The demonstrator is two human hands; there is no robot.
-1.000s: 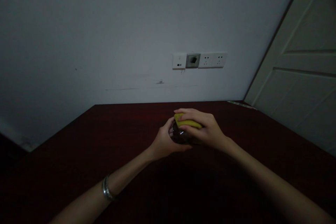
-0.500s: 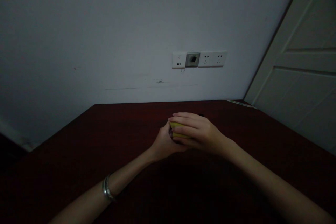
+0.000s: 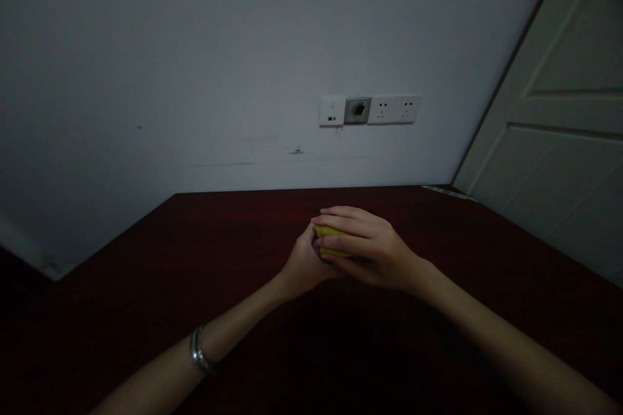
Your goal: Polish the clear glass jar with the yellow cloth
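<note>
Both my hands meet over the middle of a dark red table [image 3: 195, 259]. My right hand [image 3: 370, 246] is closed over a yellow sponge-like pad [image 3: 327, 232], its fingers wrapped across the top. My left hand [image 3: 304, 262] is curled around a small dark, shiny object beneath the pad; that object is now almost wholly hidden by my fingers. A silver bracelet [image 3: 198, 350] sits on my left wrist.
A pale wall rises behind the table with a strip of sockets and a switch [image 3: 370, 110]. A white panelled door [image 3: 564, 142] stands at the right. A thin light strip [image 3: 445, 192] lies at the table's far right corner.
My right hand has slid left and down with the yellow pad, covering the dark shiny object that showed a second ago. My left hand has closed tighter around it.
</note>
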